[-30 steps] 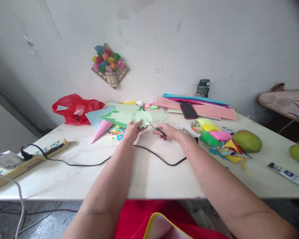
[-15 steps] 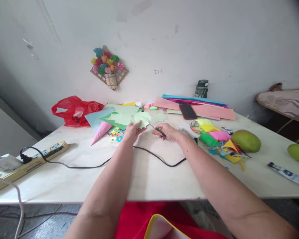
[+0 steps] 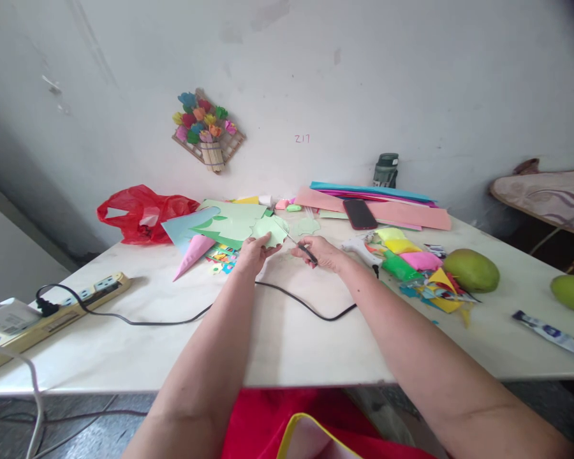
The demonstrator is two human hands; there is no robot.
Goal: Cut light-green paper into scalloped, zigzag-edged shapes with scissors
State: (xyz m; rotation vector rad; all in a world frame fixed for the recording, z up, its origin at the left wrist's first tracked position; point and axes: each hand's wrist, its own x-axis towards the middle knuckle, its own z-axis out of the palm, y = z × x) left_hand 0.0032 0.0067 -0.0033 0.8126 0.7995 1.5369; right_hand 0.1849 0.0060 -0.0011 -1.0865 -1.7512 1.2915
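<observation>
Green paper piece (image 3: 266,227), pale, roundish, scalloped

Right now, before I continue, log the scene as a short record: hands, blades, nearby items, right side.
Left hand: holds scalloped pale-green paper piece
Right hand: holds scissors
Blades: at the paper piece; opening unclear
Left of hands: pink cone, red plastic bag
Back right: smartphone on salmon-pink paper
Far right: two green mangoes

Scuffed pale wall (image 3: 363,76), white table (image 3: 310,350), grey speckled floor (image 3: 100,437), soft light
</observation>
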